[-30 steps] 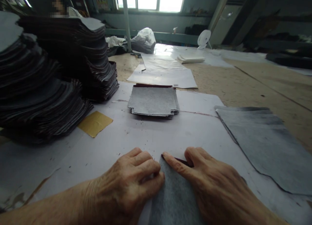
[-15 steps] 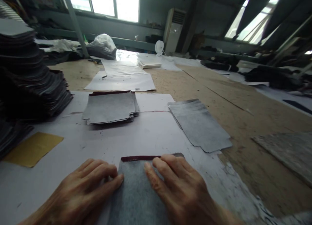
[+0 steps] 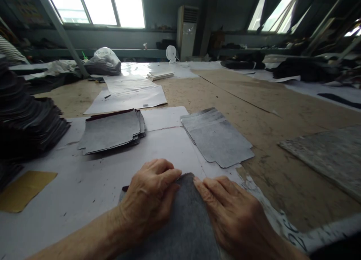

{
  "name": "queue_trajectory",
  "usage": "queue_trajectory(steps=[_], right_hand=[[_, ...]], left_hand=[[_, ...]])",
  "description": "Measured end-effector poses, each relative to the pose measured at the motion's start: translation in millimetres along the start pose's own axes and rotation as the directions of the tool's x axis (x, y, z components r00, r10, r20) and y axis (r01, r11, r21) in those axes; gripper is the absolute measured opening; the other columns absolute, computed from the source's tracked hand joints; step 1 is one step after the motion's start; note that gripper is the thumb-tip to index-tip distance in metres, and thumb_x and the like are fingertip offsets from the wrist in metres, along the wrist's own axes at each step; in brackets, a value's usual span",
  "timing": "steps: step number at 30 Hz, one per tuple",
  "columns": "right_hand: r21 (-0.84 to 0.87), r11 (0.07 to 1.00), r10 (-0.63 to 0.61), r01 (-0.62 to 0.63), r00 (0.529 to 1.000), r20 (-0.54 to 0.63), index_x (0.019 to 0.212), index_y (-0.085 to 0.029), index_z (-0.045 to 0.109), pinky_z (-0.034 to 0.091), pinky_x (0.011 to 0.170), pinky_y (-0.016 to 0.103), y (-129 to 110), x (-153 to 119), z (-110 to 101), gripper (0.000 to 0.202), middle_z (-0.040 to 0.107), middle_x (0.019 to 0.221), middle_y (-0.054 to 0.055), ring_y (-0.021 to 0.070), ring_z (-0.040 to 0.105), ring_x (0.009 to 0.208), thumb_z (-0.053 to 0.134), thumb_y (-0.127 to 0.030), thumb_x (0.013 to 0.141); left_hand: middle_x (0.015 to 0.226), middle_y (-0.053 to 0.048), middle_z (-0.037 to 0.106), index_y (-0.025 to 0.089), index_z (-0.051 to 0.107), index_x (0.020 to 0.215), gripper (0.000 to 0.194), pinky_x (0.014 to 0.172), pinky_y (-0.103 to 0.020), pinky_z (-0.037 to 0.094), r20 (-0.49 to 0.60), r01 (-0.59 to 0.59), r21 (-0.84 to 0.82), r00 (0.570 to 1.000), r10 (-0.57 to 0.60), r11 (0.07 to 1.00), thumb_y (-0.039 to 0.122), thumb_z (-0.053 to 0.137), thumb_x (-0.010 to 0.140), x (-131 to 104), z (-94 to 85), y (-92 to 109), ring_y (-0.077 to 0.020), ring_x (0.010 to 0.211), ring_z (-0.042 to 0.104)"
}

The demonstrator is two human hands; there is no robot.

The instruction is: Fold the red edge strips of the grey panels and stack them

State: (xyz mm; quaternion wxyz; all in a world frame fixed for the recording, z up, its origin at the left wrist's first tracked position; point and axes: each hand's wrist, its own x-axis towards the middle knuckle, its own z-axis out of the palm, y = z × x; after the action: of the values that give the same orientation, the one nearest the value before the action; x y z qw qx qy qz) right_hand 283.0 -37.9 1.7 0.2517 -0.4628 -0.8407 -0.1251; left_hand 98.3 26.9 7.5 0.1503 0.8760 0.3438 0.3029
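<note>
The left hand (image 3: 150, 190) has crossed from the grey piece's (image 3: 183, 222) left edge to its far edge, fingers curled close to the thumb; whether they pinch cannot be told. The right hand (image 3: 235, 207), fingers together, touches the far right corner, its grip unclear. The piece lies on white paper (image 3: 169, 147), visible length pointing away from the person, maroon strip (image 3: 125, 188) now mostly covered. Beyond: 2 grey stacks (image 3: 113, 132), the tan worktop (image 3: 248, 124), a white fan (image 3: 170, 53), windows (image 3: 97, 8).
</note>
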Motion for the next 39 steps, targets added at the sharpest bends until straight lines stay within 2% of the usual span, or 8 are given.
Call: queue_trajectory(steps=[3, 8, 15, 21, 25, 31, 36, 39], right_hand=[[0.035, 0.999, 0.016, -0.016, 1.000, -0.003, 0.103, -0.007, 0.061, 0.050, 0.066, 0.035, 1, -2, 3, 0.034, 0.062, 0.087, 0.011, 0.0208, 0.053, 0.079, 0.040, -0.004, 0.077], [0.076, 0.995, 0.058, -0.061, 0.997, 0.044, 0.104, -0.006, 0.061, 0.049, 0.065, 0.035, 3, -3, 6, 0.036, 0.060, 0.088, 0.011, 0.0211, 0.051, 0.080, 0.037, -0.004, 0.077], [0.077, 0.993, 0.085, -0.087, 0.996, 0.033, 0.101, -0.009, 0.062, 0.047, 0.062, 0.033, 6, -2, 8, 0.035, 0.059, 0.084, 0.010, 0.0203, 0.050, 0.076, 0.037, -0.006, 0.077], [0.055, 0.995, 0.083, -0.085, 0.995, 0.053, 0.107, -0.011, 0.060, 0.046, 0.065, 0.033, 8, -6, 11, 0.036, 0.059, 0.088, 0.011, 0.0200, 0.051, 0.080, 0.035, -0.008, 0.080], [0.033, 0.996, 0.080, -0.082, 0.995, 0.053, 0.106, -0.011, 0.060, 0.046, 0.064, 0.034, 9, -6, 11, 0.035, 0.060, 0.087, 0.011, 0.0203, 0.051, 0.079, 0.035, -0.009, 0.081], [0.036, 0.996, 0.078, -0.078, 0.997, 0.000, 0.099, -0.011, 0.063, 0.047, 0.060, 0.033, 9, -3, 11, 0.034, 0.061, 0.081, 0.009, 0.0201, 0.054, 0.074, 0.035, -0.008, 0.080], [0.270, 0.928, 0.272, -0.257, 0.962, -0.020, 0.098, -0.016, 0.061, 0.049, 0.066, 0.023, 16, -4, 7, 0.026, 0.060, 0.082, 0.005, 0.0132, 0.057, 0.076, 0.041, -0.011, 0.083], [0.309, 0.895, 0.348, -0.320, 0.937, -0.036, 0.101, -0.018, 0.060, 0.049, 0.071, 0.021, 20, -5, 6, 0.027, 0.060, 0.086, 0.004, 0.0117, 0.057, 0.080, 0.041, -0.010, 0.083]], left_hand=[[0.085, -0.004, 0.058, 0.019, 0.064, 0.094, 0.023, 0.069, -0.037, 0.050, 0.006, 0.023, -0.045, 1.000, -0.022, 0.999, 0.011, 0.049, 0.079, 2, 12.1, 2, -0.0161, 0.076, 0.053], [0.082, -0.005, 0.056, 0.018, 0.064, 0.095, 0.028, 0.063, -0.029, 0.049, -0.013, -0.030, -0.076, 0.999, 0.030, 0.997, 0.006, 0.043, 0.081, 0, 14.9, 2, -0.0135, 0.074, 0.051], [0.081, -0.008, 0.054, 0.012, 0.060, 0.101, 0.038, 0.064, -0.033, 0.048, 0.060, -0.160, -0.064, 0.985, 0.164, 0.985, -0.003, 0.036, 0.075, 1, 15.6, 1, -0.0158, 0.073, 0.046], [0.085, -0.008, 0.054, 0.013, 0.056, 0.108, 0.041, 0.067, -0.032, 0.049, 0.071, -0.088, -0.084, 0.993, 0.094, 0.993, -0.001, 0.036, 0.075, 3, 15.5, 1, -0.0156, 0.075, 0.049], [0.083, -0.008, 0.052, 0.013, 0.057, 0.103, 0.037, 0.064, -0.030, 0.048, 0.100, -0.074, -0.094, 0.992, 0.083, 0.993, 0.001, 0.036, 0.075, 5, 16.0, 0, -0.0154, 0.074, 0.048], [0.087, -0.012, 0.051, 0.005, 0.049, 0.114, 0.043, 0.063, -0.038, 0.047, 0.144, -0.251, 0.055, 0.960, 0.241, 0.966, 0.005, 0.037, 0.073, 2, 19.2, 0, -0.0199, 0.075, 0.046], [0.090, -0.012, 0.052, 0.007, 0.044, 0.118, 0.045, 0.064, -0.038, 0.047, 0.196, -0.324, 0.166, 0.936, 0.291, 0.931, 0.008, 0.035, 0.073, 2, 18.7, 2, -0.0211, 0.076, 0.046], [0.091, -0.012, 0.051, 0.008, 0.044, 0.118, 0.047, 0.064, -0.039, 0.047, 0.200, -0.321, 0.171, 0.937, 0.286, 0.932, 0.006, 0.035, 0.072, 2, 18.3, 3, -0.0210, 0.077, 0.045]])
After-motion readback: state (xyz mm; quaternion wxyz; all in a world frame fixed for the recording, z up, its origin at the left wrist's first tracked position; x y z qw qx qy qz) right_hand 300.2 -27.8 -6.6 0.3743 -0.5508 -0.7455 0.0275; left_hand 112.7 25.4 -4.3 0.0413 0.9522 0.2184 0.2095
